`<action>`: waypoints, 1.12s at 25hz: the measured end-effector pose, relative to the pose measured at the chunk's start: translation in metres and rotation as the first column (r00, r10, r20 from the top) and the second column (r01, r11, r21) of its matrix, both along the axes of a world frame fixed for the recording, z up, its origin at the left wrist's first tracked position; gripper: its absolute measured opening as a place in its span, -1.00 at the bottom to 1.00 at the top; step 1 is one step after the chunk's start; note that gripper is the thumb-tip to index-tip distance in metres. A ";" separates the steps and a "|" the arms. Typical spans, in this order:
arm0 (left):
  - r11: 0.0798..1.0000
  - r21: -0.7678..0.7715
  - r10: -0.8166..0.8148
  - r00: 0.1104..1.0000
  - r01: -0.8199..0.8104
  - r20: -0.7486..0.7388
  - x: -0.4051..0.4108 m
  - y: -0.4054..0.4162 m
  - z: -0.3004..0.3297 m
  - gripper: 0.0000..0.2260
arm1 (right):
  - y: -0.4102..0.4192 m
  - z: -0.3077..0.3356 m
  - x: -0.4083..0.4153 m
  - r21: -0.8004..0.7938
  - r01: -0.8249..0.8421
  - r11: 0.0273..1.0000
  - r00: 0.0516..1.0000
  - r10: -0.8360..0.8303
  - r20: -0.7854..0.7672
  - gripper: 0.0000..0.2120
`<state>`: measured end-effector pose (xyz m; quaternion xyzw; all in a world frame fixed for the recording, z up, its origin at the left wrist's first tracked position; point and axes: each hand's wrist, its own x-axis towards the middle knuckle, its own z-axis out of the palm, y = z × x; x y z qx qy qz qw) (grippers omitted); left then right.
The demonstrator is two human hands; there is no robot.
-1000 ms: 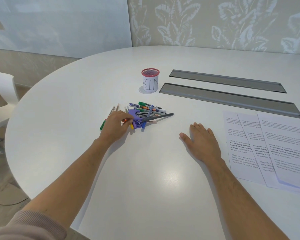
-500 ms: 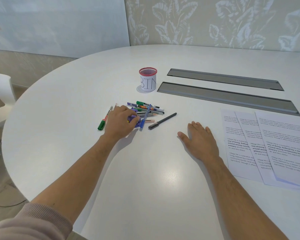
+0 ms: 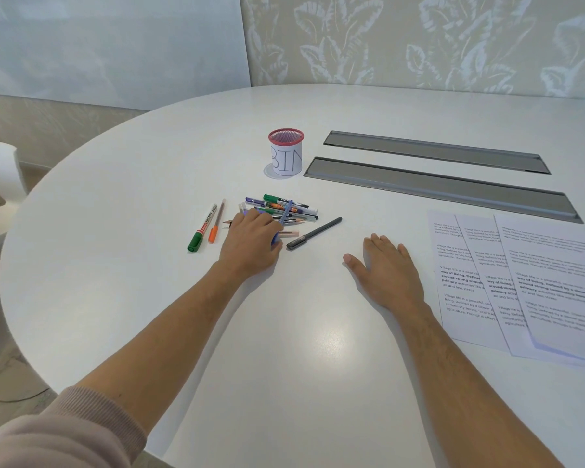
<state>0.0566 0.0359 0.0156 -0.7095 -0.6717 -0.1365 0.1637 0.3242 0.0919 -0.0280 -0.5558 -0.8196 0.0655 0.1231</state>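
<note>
A pile of pens and markers (image 3: 286, 209) lies on the white round table (image 3: 284, 366). My left hand (image 3: 250, 243) sits on the pile's near left side, fingers curled down over a purple object (image 3: 249, 213) that is mostly hidden under it. A blue pen (image 3: 285, 216) runs down beside my thumb. A green marker (image 3: 200, 231) and an orange pen (image 3: 214, 228) lie apart to the left of the hand. A dark grey pen (image 3: 314, 232) lies apart to its right. My right hand (image 3: 385, 270) rests flat on the table, fingers straight, holding nothing.
A red mesh cup labelled BIN (image 3: 286, 157) stands behind the pile. Two grey cable slots (image 3: 436, 187) run across the table at the back right. Three overlapping printed sheets (image 3: 527, 282) lie at the right. A white chair (image 3: 0, 177) stands off the left edge.
My left hand slid over the pile and now covers the purple object. The green marker, orange pen and dark grey pen now lie apart from the pile. My right hand stayed flat.
</note>
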 end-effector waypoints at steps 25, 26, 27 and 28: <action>0.850 0.013 0.389 0.642 -0.527 0.660 -0.052 -0.023 -0.005 -0.91 | 0.002 0.000 -0.001 -0.011 -0.001 1.000 1.000 0.001 0.001 -0.25; 0.847 -0.008 0.408 0.640 -0.532 0.651 -0.053 -0.024 -0.007 -0.91 | 0.002 0.000 0.000 -0.013 0.001 1.000 1.000 -0.001 0.001 -0.25; 0.844 -0.027 0.428 0.640 -0.536 0.638 -0.053 -0.024 -0.009 -0.91 | 0.001 0.000 0.000 -0.014 0.001 1.000 1.000 -0.001 0.002 -0.25; 0.842 -0.041 0.443 0.645 -0.538 0.623 -0.054 -0.025 -0.010 -0.90 | 0.001 0.000 0.000 -0.014 0.000 1.000 1.000 0.000 0.002 -0.25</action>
